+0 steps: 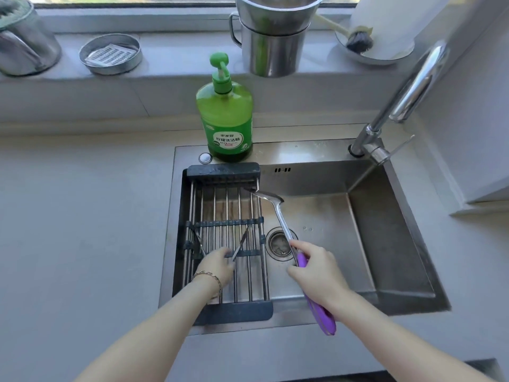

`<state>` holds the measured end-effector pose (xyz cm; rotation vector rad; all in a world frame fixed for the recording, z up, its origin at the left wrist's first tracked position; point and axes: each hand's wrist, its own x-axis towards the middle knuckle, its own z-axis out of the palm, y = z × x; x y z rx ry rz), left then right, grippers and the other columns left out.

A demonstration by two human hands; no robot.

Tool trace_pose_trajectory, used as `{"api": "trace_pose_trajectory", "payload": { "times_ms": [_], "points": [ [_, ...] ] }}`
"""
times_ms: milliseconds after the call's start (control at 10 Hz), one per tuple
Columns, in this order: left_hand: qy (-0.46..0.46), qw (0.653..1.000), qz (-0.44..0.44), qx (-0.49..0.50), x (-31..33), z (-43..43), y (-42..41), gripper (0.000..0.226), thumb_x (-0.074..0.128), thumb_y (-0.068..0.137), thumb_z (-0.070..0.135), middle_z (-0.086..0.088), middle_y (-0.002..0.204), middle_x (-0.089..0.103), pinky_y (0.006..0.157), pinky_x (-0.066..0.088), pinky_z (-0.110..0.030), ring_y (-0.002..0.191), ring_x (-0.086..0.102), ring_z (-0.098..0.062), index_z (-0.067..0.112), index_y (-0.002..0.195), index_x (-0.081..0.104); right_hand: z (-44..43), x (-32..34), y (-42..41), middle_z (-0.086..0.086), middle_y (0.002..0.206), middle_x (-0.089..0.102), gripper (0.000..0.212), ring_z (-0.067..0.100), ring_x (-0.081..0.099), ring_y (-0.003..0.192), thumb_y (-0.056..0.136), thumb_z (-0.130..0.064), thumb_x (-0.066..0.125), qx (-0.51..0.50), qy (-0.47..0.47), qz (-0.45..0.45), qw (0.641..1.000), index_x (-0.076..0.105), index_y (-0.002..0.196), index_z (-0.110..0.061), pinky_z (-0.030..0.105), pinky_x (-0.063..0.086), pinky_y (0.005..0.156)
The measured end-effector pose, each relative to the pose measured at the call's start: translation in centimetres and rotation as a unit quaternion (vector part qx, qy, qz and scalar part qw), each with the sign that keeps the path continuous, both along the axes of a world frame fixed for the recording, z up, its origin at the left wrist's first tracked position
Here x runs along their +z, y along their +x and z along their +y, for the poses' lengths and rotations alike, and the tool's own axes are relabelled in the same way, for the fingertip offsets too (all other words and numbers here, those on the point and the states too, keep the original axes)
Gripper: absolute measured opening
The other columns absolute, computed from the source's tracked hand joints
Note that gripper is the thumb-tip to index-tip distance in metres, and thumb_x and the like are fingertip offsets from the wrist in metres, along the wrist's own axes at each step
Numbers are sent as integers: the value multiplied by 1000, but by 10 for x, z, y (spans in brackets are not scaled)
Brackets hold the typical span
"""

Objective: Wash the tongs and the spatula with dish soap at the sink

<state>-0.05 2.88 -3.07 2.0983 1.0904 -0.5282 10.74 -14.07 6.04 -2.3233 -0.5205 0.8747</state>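
Left grip (217, 261) sits over the drying rack (228, 307) that spans the left part of the sink (391, 244). Fingers curled round the joined end of the tongs (242, 241); both tong arms splay away from the grip toward the far side, lying on the rack bars. Clenched on tongs, though exact finger contact partly hidden by the back of the hand. Bracelet (209, 275) on that wrist.

Right grip (316, 268) closed round the spatula (278, 213) at the junction of metal shaft and purple handle. Handle runs back under the palm and sticks out nearside of the wrist, over the sink's front edge. Shaft angles up and left from the grip; blade is well beyond it, abt level w/ the rack's far right corner, above the basin. Drain (276, 241) just left of the right grip, btwn the two hands.

Dish soap (224, 117), green pump bottle, upright on sink ledge, far side of the left grip, behind the rack. Tap (396, 106) far-right of right grip; no water seen.
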Motion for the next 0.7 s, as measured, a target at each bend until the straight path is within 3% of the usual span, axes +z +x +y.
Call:
{"api": "trace_pose_trajectory", "payload": {
  "times_ms": [100, 200, 300, 500, 600, 700],
  "points": [
    [-10, 996, -60, 66, 13, 19, -3, 34, 51, 92, 17, -7, 125, 60, 73, 49, -23, 87, 60, -13, 14, 126, 53, 35, -8, -18, -9, 86, 56, 55, 11, 51, 81, 79, -13, 55, 32, 31, 7, 999, 51, 133, -25, 24, 46, 80],
    [3, 990, -78, 113, 21, 38, -11, 26, 51, 91, 15, -7, 116, 64, 82, 46, -26, 92, 55, -14, 12, 116, 60, 68, -24, -34, -2, 108, 64, 55, 18, 58, 99, 81, -14, 52, 75, 14, -4, 997, 47, 136, -23, 32, 48, 88],
    [8, 987, -73, 141, 27, 47, -21, 24, 50, 92, 13, -8, 112, 64, 82, 45, -26, 94, 57, -18, 10, 113, 60, 88, -43, -42, 3, 124, 59, 52, 25, 55, 111, 87, -14, 48, 86, -32, -30, 995, 43, 138, -22, 33, 46, 88],
    [4, 993, -39, 109, 28, 42, -38, 24, 48, 92, 16, -5, 113, 64, 81, 44, -23, 102, 59, -20, 13, 113, 60, 102, -71, -52, 6, 131, 50, 52, 28, 55, 110, 92, -16, 40, 88, -94, -47, 990, 31, 142, -18, 32, 44, 84],
    [-7, 995, -21, 99, 27, 35, -41, 25, 47, 93, 16, -5, 114, 64, 82, 43, -22, 103, 59, -19, 13, 113, 61, 95, -76, -57, 8, 134, 41, 54, 28, 51, 114, 92, -15, 41, 109, -117, -15, 987, 26, 144, -17, 33, 43, 88],
    [-8, 993, -24, 113, 27, 30, -37, 24, 47, 92, 15, -6, 112, 64, 80, 44, -22, 92, 56, -16, 13, 112, 61, 88, -75, -52, 7, 134, 40, 54, 26, 44, 122, 93, -21, 43, 140, -90, -14, 986, 26, 145, -18, 32, 40, 95]
  ]
}}
